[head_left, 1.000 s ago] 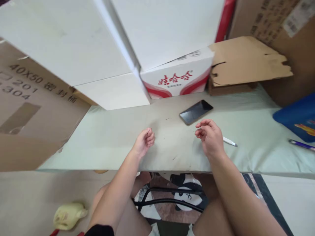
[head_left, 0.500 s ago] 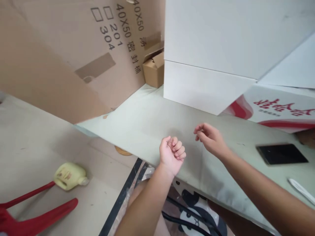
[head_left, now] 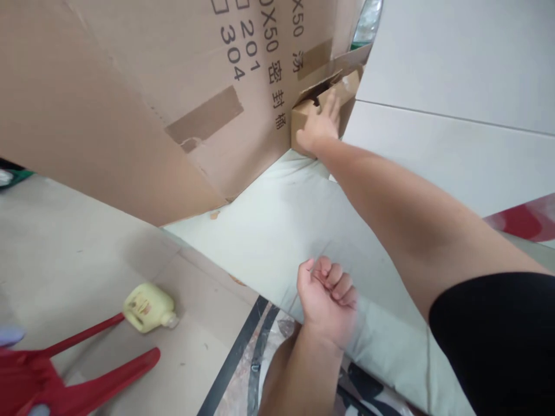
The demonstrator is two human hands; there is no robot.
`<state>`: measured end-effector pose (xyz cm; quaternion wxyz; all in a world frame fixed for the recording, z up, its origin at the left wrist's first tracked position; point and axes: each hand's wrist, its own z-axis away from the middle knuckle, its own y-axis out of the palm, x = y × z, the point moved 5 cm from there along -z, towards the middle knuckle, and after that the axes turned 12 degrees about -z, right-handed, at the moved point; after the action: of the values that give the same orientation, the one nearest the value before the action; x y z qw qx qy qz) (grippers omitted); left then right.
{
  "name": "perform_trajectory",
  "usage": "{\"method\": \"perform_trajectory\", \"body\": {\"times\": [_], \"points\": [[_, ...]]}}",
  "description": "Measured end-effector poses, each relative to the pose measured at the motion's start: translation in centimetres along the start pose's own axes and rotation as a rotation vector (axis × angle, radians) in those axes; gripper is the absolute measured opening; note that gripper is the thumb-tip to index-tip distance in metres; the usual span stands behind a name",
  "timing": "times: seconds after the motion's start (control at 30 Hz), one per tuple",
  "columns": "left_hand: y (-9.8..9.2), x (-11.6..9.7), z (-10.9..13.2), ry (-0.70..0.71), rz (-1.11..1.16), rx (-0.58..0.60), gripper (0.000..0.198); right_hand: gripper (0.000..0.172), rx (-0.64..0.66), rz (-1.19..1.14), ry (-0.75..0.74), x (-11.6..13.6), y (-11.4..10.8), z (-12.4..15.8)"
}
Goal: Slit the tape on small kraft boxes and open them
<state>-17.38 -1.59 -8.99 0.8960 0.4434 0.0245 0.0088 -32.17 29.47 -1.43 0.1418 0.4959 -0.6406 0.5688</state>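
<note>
My right hand (head_left: 322,122) reaches far forward to a small brown cardboard box (head_left: 301,124) in the corner between two bigger boxes. Its fingers are stretched out over the front and top edge of the small box, whose flaps stand partly up, and it does not grasp it. Near the cloth's front edge, my left hand (head_left: 328,294) is turned palm up, its fingers curled into a loose fist with nothing in them. Beneath both arms lies the pale green cloth-covered surface (head_left: 269,214).
A large printed cardboard box (head_left: 143,115) rises at the left, and a big white box (head_left: 433,150) at the right. On the floor lies a yellow bottle (head_left: 148,308) beside red chair-like legs (head_left: 99,381). A red-and-white carton (head_left: 529,218) shows at the right edge.
My right hand has stretched forward and left from above the cloth to the small box. My left hand stays near the front edge, still curled. The view has shifted left.
</note>
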Motion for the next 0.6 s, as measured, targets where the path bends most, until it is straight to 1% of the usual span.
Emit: {"method": "perform_trajectory", "body": {"times": [0.03, 0.07, 0.1, 0.13, 0.17, 0.23, 0.27, 0.3, 0.33, 0.37, 0.43, 0.47, 0.53, 0.6], "points": [[0.0, 0.1, -0.1, -0.014, 0.008, -0.004, 0.034, 0.055, -0.019, 0.0, 0.053, -0.6, 0.0, -0.9], [0.1, 0.2, -0.1, -0.026, 0.011, -0.007, 0.034, 0.058, -0.023, -0.002, 0.097, -1.2, 0.1, -1.6], [0.1, 0.3, -0.1, -0.031, 0.01, -0.011, 0.033, 0.068, -0.007, 0.0, 0.113, -1.6, 0.1, -1.9], [0.2, 0.3, -0.1, -0.03, 0.002, -0.015, 0.032, 0.073, 0.022, 0.008, 0.102, -1.7, 0.2, -2.0], [0.2, 0.2, -0.1, -0.022, -0.01, -0.021, 0.032, 0.07, 0.056, 0.023, 0.078, -1.7, 0.4, -1.7], [0.3, -0.1, 0.1, 0.012, -0.053, -0.04, 0.031, 0.058, 0.112, 0.059, 0.016, -1.1, 0.5, -0.2], [0.3, -0.3, 0.2, 0.039, -0.08, -0.054, 0.031, 0.064, 0.128, 0.069, -0.01, -0.6, 0.4, 0.9], [0.3, -0.6, 0.3, 0.077, -0.11, -0.072, 0.032, 0.074, 0.139, 0.067, -0.029, -0.2, 0.2, 2.2], [0.3, -1.0, 0.5, 0.131, -0.138, -0.092, 0.032, 0.082, 0.153, 0.057, -0.043, 0.3, -0.2, 3.7], [0.3, -1.5, 0.7, 0.202, -0.163, -0.112, 0.032, 0.085, 0.175, 0.039, -0.062, 0.8, -0.7, 5.5], [0.1, -3.0, 1.4, 0.38, -0.205, -0.146, 0.032, 0.087, 0.218, 0.006, -0.095, 1.2, -2.6, 9.6], [0.0, -3.7, 1.8, 0.475, -0.221, -0.159, 0.032, 0.088, 0.224, -0.009, -0.109, 1.1, -4.1, 11.9], [-0.2, -5.2, 2.6, 0.672, -0.247, -0.186, 0.031, 0.084, 0.234, -0.074, -0.189, 0.2, -8.0, 17.0], [-0.4, -6.3, 3.3, 0.852, -0.25, -0.213, 0.032, 0.076, 0.189, -0.156, -0.212, -1.9, -13.1, 22.3]]}}
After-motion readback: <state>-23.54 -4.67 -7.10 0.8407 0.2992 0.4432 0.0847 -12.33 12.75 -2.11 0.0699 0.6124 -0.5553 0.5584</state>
